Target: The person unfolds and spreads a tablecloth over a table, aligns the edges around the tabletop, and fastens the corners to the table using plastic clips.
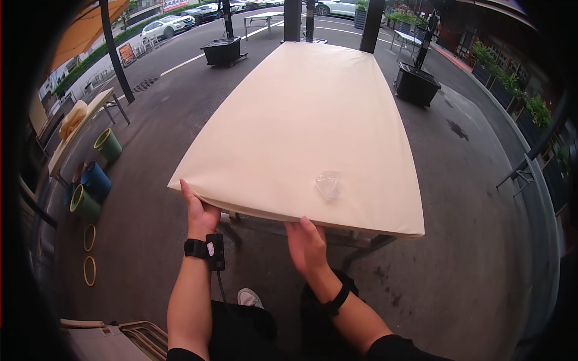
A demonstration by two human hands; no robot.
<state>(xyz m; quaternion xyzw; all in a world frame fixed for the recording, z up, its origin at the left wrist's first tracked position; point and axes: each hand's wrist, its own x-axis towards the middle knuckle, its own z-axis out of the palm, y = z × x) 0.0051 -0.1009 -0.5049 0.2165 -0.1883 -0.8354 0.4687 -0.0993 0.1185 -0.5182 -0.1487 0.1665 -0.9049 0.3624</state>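
A long table wears a smooth cream cover (301, 120) that wraps over its edges. My left hand (200, 210) is at the near left part of the cover, thumb on top and the other fingers partly hidden at the edge, gripping it. Near the middle of the front edge, my right hand (307, 240) holds the cover's rim, its thumb against the edge and its fingertips hidden under it. A small clear plastic piece (328, 185) lies on the cover, above and to the right of my right hand.
Green bins (108, 145) and a blue bin (95, 179) stand at left beside a side table (78, 135). Black weighted bases (416, 85) hold poles beyond the covered table. A folded chair (141, 337) is at the lower left. Plants line the right.
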